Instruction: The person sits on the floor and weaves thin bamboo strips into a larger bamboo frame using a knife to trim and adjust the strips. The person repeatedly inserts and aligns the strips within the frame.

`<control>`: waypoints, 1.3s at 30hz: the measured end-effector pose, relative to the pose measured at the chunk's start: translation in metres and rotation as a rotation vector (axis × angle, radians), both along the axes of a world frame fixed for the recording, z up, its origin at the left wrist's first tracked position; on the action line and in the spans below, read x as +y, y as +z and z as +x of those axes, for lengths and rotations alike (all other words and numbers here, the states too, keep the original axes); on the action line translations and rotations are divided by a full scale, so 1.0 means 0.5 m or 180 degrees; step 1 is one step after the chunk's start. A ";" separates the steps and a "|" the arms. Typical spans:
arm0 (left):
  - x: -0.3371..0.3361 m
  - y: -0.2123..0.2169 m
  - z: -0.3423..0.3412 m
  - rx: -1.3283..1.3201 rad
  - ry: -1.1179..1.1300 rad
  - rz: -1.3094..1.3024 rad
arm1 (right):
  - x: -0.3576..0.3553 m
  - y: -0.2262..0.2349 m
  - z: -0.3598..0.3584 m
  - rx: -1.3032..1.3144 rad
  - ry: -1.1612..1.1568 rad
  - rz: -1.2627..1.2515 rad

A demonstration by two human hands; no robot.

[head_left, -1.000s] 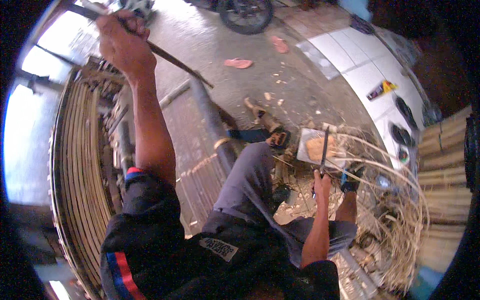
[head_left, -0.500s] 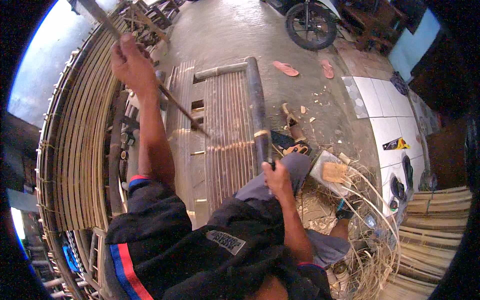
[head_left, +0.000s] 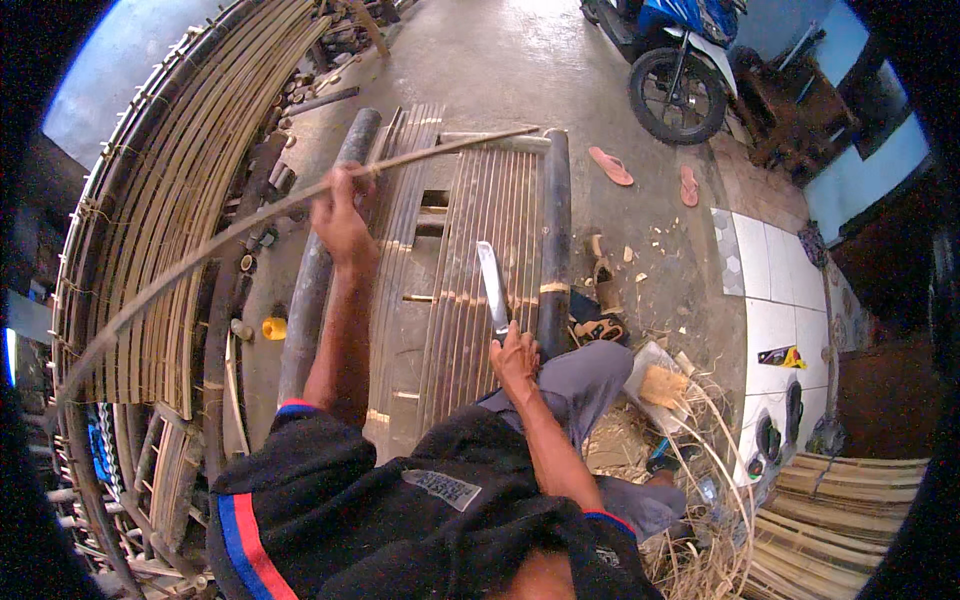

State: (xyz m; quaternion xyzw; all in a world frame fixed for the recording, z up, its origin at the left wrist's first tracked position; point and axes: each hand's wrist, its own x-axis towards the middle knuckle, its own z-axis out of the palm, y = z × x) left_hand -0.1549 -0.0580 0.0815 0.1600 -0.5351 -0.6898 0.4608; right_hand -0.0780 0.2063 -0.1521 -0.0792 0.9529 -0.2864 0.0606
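My left hand [head_left: 343, 215] is closed round a long, thin bamboo strip [head_left: 232, 232]. The strip slants from the lower left up to the far end of a low slatted bamboo bench [head_left: 485, 210]. In my right hand [head_left: 515, 358] is the dark handle of a knife, its broad pale blade [head_left: 490, 280] pointing away from me over the slats. Blade and strip are apart. A thick dark bamboo pole [head_left: 557, 230] edges the bench on the right, near my bent knee.
A large slatted bamboo panel [head_left: 180, 240] leans along the left. Shavings [head_left: 700, 540] and a pale block [head_left: 663, 385] lie by my right leg. Pink sandals [head_left: 612, 167] and a motorbike [head_left: 680, 95] are farther off. Stacked bamboo strips [head_left: 840, 510] lie at lower right.
The bamboo strip has swung from pointing down toward the bench to lying across it. My left hand has lowered and moved right; my right hand has shifted left, bringing the knife blade over the slats.
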 end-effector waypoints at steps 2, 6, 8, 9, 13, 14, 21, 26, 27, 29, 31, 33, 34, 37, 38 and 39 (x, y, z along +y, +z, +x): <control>0.031 -0.072 0.024 -0.0262 -0.0059 0.0732 | -0.008 0.024 -0.001 0.0608 0.0097 0.0318; 0.139 -0.205 0.108 -0.1005 -0.0004 0.0930 | -0.058 0.072 -0.062 -0.0703 0.0243 -0.1639; 0.184 -0.233 0.134 -0.1190 0.0063 0.1255 | -0.097 0.072 -0.081 -0.1747 -0.0270 -0.2666; 0.203 -0.243 0.148 -0.1281 0.0094 0.1420 | -0.111 0.071 -0.085 -0.2263 -0.0546 -0.3171; 0.239 -0.284 0.238 -0.1999 -0.0656 0.1773 | -0.161 0.092 -0.079 -0.2998 -0.0328 -0.3922; 0.260 -0.296 0.249 -0.2255 -0.0653 0.1885 | -0.166 0.074 -0.086 -0.3101 -0.0140 -0.3964; 0.309 -0.363 0.308 -0.2461 -0.1790 -0.0051 | -0.138 -0.002 -0.122 -0.2981 -0.0618 -0.3696; 0.312 -0.457 0.299 -0.2891 -0.1857 -0.3091 | -0.090 -0.017 -0.214 -0.2878 -0.0666 -0.3614; 0.304 -0.478 0.297 -0.2868 -0.1770 -0.3311 | -0.090 -0.020 -0.231 -0.2862 -0.0653 -0.3679; 0.295 -0.523 0.281 -0.2743 -0.1706 -0.3751 | -0.074 -0.044 -0.274 -0.2781 -0.0610 -0.3748; 0.299 -0.539 0.284 -0.2987 -0.1848 -0.3707 | -0.071 -0.057 -0.300 -0.2788 -0.0642 -0.3536; 0.302 -0.539 0.280 -0.3098 -0.2041 -0.3488 | -0.062 -0.069 -0.324 -0.2971 -0.0713 -0.3666; 0.307 -0.513 0.272 -0.3383 -0.2142 -0.3345 | -0.057 -0.062 -0.331 -0.3066 -0.0684 -0.3683; 0.312 -0.513 0.302 -0.3712 -0.2198 -0.2936 | -0.046 -0.029 -0.336 -0.3170 -0.0624 -0.3569; 0.319 -0.495 0.297 -0.3991 -0.2265 -0.2772 | -0.040 -0.014 -0.342 -0.3177 -0.0708 -0.3448; 0.317 -0.505 0.297 -0.3793 -0.2153 -0.2981 | -0.035 0.001 -0.346 -0.3188 -0.0785 -0.3321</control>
